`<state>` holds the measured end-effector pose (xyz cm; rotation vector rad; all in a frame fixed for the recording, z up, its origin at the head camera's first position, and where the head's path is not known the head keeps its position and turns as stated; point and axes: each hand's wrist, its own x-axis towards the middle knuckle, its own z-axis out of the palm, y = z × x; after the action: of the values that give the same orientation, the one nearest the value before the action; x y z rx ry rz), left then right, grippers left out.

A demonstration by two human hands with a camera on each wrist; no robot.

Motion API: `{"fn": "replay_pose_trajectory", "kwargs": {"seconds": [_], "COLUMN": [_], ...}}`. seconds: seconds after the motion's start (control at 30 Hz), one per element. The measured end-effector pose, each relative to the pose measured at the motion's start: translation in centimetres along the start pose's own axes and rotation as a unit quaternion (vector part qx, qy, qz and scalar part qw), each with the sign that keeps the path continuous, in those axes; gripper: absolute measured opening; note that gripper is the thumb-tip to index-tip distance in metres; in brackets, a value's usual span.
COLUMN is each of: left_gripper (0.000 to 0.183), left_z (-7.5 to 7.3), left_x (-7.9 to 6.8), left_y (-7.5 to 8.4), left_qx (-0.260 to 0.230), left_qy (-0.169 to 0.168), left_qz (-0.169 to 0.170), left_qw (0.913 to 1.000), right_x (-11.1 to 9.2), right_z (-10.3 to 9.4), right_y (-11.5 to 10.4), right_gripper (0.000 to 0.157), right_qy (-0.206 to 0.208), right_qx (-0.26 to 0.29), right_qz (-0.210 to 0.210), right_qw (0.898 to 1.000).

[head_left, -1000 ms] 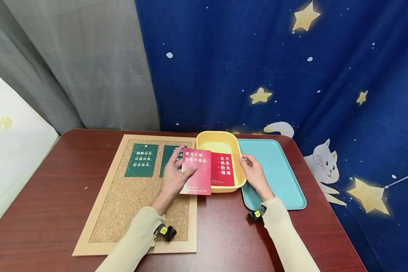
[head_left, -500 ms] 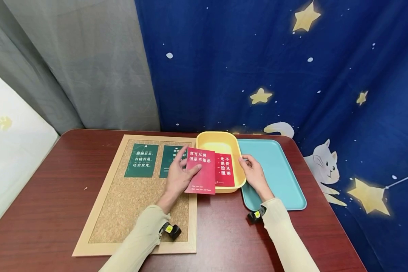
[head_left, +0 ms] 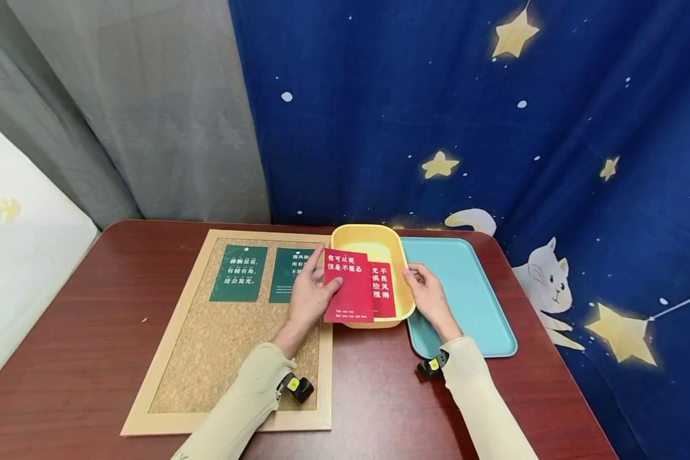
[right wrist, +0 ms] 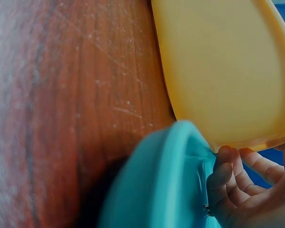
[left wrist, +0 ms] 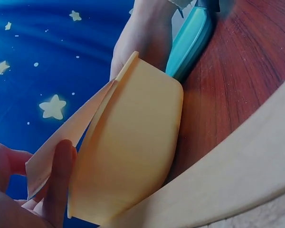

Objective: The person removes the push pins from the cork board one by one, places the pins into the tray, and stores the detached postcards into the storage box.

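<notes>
In the head view my left hand [head_left: 309, 299] pinches a red card [head_left: 351, 297] with white writing, thumb on its front. The card hangs over the left front part of a yellow plastic basin [head_left: 363, 237]. Behind it, a second red card [head_left: 385, 291] lies in the basin, partly covered. My right hand [head_left: 431, 297] grips the basin's right rim. From the left wrist, the held card [left wrist: 69, 128] shows edge-on beside the basin's outer wall [left wrist: 133, 123]. In the right wrist view, the fingertips [right wrist: 223, 156] meet the basin's rim.
On the left a wood-framed cork board [head_left: 224, 358] bears a green card [head_left: 238, 273] and another green card [head_left: 287, 281], partly behind my left hand. A teal tray [head_left: 466, 287] lies right of the basin. All rest on a reddish-brown table [head_left: 374, 396] before curtains.
My left hand has moved right with the red card, which now covers more of the card in the basin and less of the second green card. The right hand stays at the rim.
</notes>
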<state>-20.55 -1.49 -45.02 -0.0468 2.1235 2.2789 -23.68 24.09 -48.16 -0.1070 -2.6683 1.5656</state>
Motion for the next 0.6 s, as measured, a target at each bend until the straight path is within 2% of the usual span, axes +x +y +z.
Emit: {"fn": "replay_pose_trajectory", "kwargs": {"seconds": [0.13, 0.4, 0.6], "left_gripper": [0.080, 0.081, 0.075], "left_z": [0.1, 0.7, 1.3], "left_x": [0.0, 0.0, 0.3], "left_y": [0.0, 0.6, 0.7], "left_qx": [0.007, 0.067, 0.091], "left_qy": [0.003, 0.013, 0.010], "left_qz": [-0.004, -0.014, 0.000], "left_qw": [1.0000, 0.9976, 0.9958], "right_x": [0.0, 0.0, 0.0], "right_z": [0.1, 0.0, 0.0], "right_y": [0.0, -0.2, -0.1], "right_gripper": [0.038, 0.037, 0.036], "right_qy": [0.000, 0.005, 0.002], "right_qx": [-0.004, -0.012, -0.009], "right_qz": [-0.002, -0.004, -0.002], "right_qw": [1.000, 1.000, 1.000]}}
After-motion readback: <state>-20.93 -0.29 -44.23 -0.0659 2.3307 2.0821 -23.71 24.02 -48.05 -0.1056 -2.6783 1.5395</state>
